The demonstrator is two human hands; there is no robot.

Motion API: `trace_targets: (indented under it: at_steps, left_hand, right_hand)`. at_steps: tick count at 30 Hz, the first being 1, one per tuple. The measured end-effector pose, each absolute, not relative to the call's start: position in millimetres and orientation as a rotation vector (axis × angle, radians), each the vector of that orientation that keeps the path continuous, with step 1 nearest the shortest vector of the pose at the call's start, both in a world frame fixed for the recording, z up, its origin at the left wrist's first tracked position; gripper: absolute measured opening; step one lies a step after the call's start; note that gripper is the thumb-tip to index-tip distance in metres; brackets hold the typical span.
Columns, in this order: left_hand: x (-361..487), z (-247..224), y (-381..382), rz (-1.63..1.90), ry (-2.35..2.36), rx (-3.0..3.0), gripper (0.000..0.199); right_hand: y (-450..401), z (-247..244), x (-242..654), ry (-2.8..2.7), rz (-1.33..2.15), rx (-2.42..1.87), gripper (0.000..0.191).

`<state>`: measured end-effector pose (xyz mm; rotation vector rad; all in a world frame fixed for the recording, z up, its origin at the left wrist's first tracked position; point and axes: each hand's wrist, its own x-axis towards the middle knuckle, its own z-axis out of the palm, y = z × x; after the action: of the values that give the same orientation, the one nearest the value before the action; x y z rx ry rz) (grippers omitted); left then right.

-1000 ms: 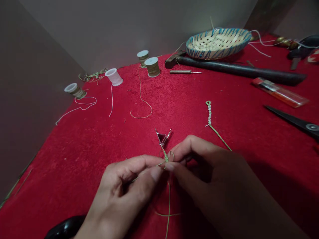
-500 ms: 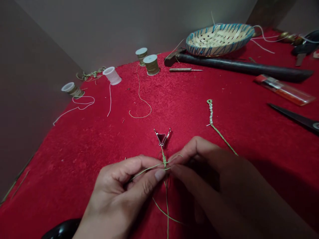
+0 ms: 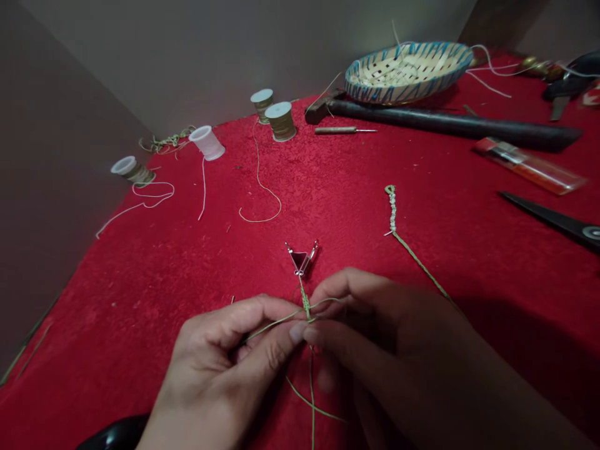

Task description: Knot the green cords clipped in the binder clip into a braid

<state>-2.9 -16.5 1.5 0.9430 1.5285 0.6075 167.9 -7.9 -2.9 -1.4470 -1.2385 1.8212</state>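
Above a red cloth (image 3: 197, 262), a person's left hand (image 3: 229, 359) is pinching green cord (image 3: 307, 313) between thumb and forefinger, just below a short knotted stretch (image 3: 305, 300), while the right hand (image 3: 389, 331) is bringing thumb and fingers together at the same spot, its exact grip on the strands being hidden. The knotted stretch is lying between the fingertips and a metal clip (image 3: 300, 262), which is apparently anchoring its far end. One thin strand (image 3: 272, 325) is trailing across the left fingers, another (image 3: 329, 300) is curving over the right forefinger; a slackening pinch could be loosening the lowest knot, uneven pulling could be skewing the row, and tails (image 3: 312, 406) crossing below could be tangling
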Motion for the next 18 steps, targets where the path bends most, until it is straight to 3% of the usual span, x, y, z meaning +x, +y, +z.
trace_targets:
  at_steps: [9, 18]
  left_hand:
    - [1.3, -1.7, -19.5, 0.807, 1.569, 1.151, 0.008]
    - [-4.4, -11.0, -27.1, 0.791, 1.541, 1.342, 0.013]
  right_hand:
    - [-8.7, -17.5, 168.8, -1.453, 1.557, -1.414, 0.025]
    - [-4.1, -17.7, 166.1, -1.390, 1.563, -1.420, 0.023]
